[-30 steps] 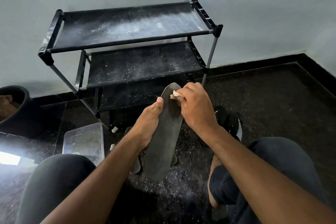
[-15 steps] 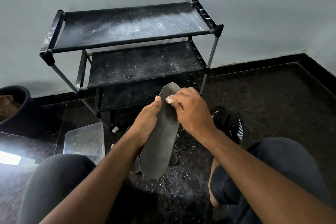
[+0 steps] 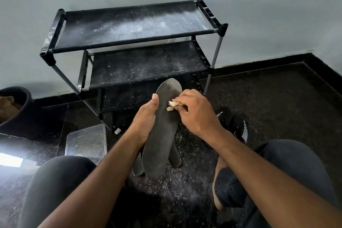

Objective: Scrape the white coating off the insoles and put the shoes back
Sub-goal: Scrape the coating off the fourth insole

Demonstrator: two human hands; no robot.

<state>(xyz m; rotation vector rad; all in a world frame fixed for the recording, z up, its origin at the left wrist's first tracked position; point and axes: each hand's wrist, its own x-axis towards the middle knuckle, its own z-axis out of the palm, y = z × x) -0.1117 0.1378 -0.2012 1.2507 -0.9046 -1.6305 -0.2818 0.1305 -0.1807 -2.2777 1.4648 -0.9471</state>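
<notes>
Right hand (image 3: 196, 114), centre of frame, fingers curled round a pale wad (image 3: 172, 106), pressing it on the upper half of the grey insole (image 3: 161, 135). Left hand (image 3: 146, 120) grips the insole's left edge, thumb laid up along it. White film left only at the toe tip. Judgement: short firm strokes toward the toe, left hand bracing. Two more insoles on the floor (image 3: 277, 98) below. Black shoes (image 3: 235, 126) just right of the wrist. Dusty shoe rack (image 3: 129, 42) in upper centre, clear tub (image 3: 87, 142) lower left
</notes>
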